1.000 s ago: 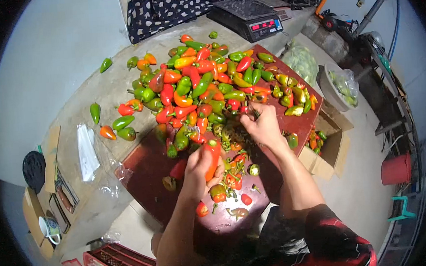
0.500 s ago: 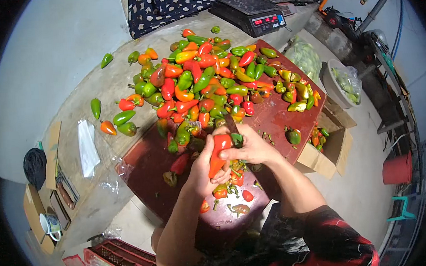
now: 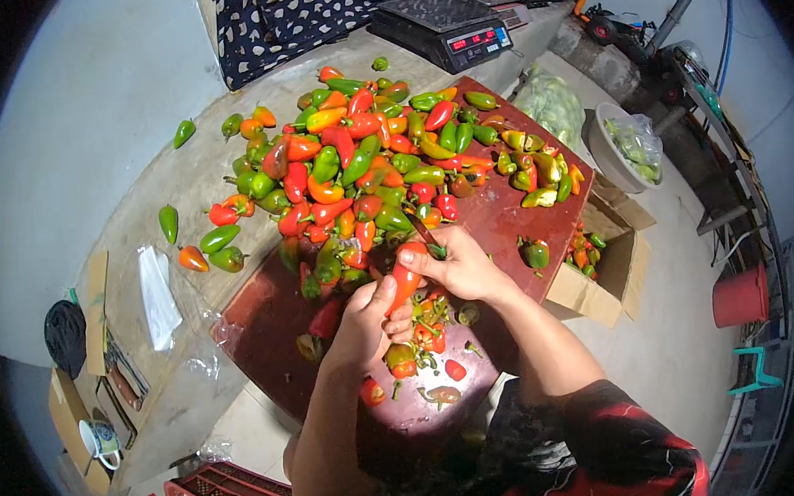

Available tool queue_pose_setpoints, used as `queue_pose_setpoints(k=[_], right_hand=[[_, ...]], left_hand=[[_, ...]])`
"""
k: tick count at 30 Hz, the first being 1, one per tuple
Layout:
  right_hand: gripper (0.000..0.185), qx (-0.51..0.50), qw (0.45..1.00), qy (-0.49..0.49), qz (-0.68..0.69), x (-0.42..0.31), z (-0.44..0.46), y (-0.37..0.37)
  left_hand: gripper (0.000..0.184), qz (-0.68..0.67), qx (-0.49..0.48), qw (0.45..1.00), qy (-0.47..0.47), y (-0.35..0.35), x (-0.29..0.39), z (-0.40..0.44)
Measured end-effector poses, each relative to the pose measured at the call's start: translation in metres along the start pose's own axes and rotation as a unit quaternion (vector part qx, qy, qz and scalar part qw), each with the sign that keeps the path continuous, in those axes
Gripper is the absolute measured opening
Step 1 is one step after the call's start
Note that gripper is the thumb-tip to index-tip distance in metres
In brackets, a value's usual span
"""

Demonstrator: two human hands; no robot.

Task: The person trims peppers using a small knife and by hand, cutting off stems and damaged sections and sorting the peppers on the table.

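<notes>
My left hand (image 3: 365, 321) is closed around the lower part of a red pepper (image 3: 405, 286), held tilted above the table. My right hand (image 3: 464, 267) grips a small knife (image 3: 423, 229) with a dark blade and what looks like a green handle, partly hidden by the fingers. The right thumb presses on the pepper's upper end. Just beyond the hands lies a big heap of red, green and orange peppers (image 3: 355, 150). Below them, cut pepper pieces (image 3: 429, 339) and green stem bits lie on the dark red table (image 3: 266, 333).
Cut peppers (image 3: 538, 171) form a small pile on the right. A cardboard box (image 3: 591, 292) with peppers stands beside the table, near a white tub (image 3: 614, 157). A digital scale (image 3: 443, 31) sits at the back. A red crate (image 3: 235, 494) is at lower left.
My right hand has shifted up along the pepper, its thumb now near the top end. The pepper is tilted differently and partly covered by the fingers. The whole view has shifted slightly.
</notes>
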State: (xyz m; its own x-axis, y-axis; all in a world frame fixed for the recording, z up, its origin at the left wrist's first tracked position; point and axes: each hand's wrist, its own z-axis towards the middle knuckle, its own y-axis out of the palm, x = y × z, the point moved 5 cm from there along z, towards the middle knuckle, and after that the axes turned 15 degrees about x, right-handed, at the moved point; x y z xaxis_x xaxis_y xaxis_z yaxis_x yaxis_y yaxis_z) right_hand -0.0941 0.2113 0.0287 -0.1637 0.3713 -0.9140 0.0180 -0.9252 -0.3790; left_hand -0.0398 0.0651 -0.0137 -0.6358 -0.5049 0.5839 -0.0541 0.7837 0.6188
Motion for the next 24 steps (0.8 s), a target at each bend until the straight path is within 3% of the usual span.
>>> queue_pose_setpoints(k=[3,5,8,10,14,15,16,17,20,22,24], right_hand=[[0.043,-0.016,0.999,0.049,0.014,0.003,0.0,-0.001],[0.036,-0.066,0.985,0.142,0.073,0.012,-0.004,0.003],[0.032,-0.062,0.985,0.118,0.106,0.016,-0.003,0.0],[0.029,-0.062,0.985,0.132,0.094,0.016,-0.001,-0.009],[0.037,0.058,0.993,0.09,-0.046,-0.008,0.0,-0.068],[0.041,0.1,0.989,0.03,-0.102,-0.007,0.003,-0.096],[0.042,0.146,0.976,0.076,-0.142,-0.025,-0.003,-0.125],[0.041,0.229,0.951,0.025,-0.204,-0.02,-0.007,-0.16],[0.038,0.339,0.895,0.069,-0.281,-0.004,-0.025,-0.249],[0.039,0.352,0.81,0.104,-0.457,-0.006,-0.033,-0.278],[0.045,0.318,0.776,0.217,-0.499,0.01,-0.044,-0.295]], left_hand=[[0.04,0.022,-0.012,1.0,-0.006,0.0,0.001,-0.002],[0.041,0.043,-0.002,0.999,-0.011,-0.001,0.001,-0.002],[0.041,0.083,0.024,0.996,0.029,-0.002,0.001,0.0],[0.039,0.151,0.092,0.98,0.092,-0.006,0.004,0.001],[0.032,0.208,0.09,0.962,0.152,-0.011,-0.005,0.013],[0.032,0.208,0.086,0.963,0.151,-0.01,-0.005,0.012],[0.031,0.23,0.091,0.956,0.16,-0.01,-0.002,0.01],[0.03,0.251,0.097,0.948,0.169,-0.01,0.001,0.008],[0.027,0.266,0.102,0.943,0.175,-0.006,0.006,0.001],[0.026,0.275,0.102,0.94,0.176,-0.005,0.007,0.0],[0.025,0.28,0.103,0.938,0.179,-0.005,0.005,0.001]])
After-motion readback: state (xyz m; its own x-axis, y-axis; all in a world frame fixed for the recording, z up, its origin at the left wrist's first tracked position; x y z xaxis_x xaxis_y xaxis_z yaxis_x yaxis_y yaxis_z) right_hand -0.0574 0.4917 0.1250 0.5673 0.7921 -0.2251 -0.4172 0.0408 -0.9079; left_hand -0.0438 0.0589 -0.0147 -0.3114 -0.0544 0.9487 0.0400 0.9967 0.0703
